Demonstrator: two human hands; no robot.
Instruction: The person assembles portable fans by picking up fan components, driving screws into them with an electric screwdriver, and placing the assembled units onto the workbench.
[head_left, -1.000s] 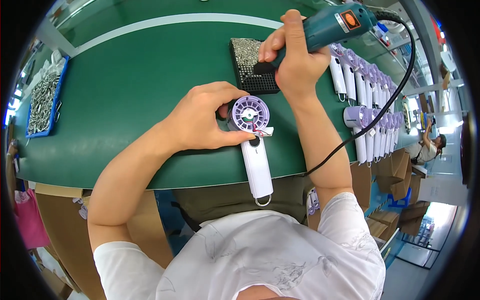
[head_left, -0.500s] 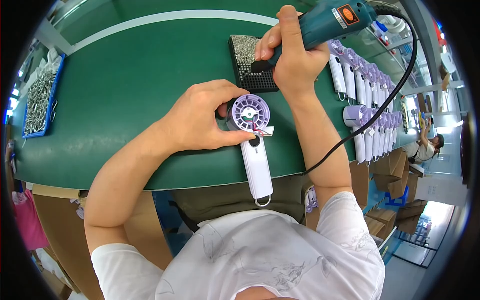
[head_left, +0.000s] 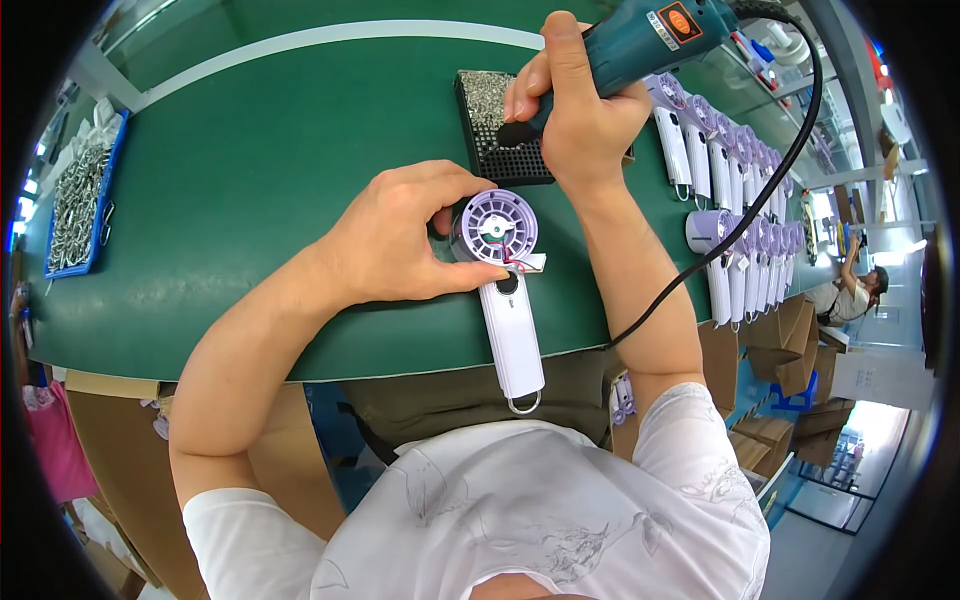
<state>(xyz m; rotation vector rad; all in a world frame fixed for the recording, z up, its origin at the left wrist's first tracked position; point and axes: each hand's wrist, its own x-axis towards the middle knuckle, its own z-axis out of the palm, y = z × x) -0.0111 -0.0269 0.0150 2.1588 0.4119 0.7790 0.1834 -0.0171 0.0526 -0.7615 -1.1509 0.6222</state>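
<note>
The person's left hand [head_left: 395, 235] has its grip around the purple head of a white-handled fan [head_left: 513, 340] at the desk's [head_left: 250, 180] near edge, the handle jutting past it. I see the right hand [head_left: 590, 130] clasping a teal power screwdriver [head_left: 645, 48]; whether its dark tip touches the black screw tray [head_left: 512, 166], I can't tell. Similar fans [head_left: 720, 160] stand in rows to the right.

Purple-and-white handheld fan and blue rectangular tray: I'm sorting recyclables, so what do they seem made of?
Purple-and-white handheld fan: probably plastic, satin-looking, judging by its smooth moulded surfaces; its silvery curved end loop glints like polished metal. Blue rectangular tray: likely plastic, from its even colour; finish unclear.
</note>
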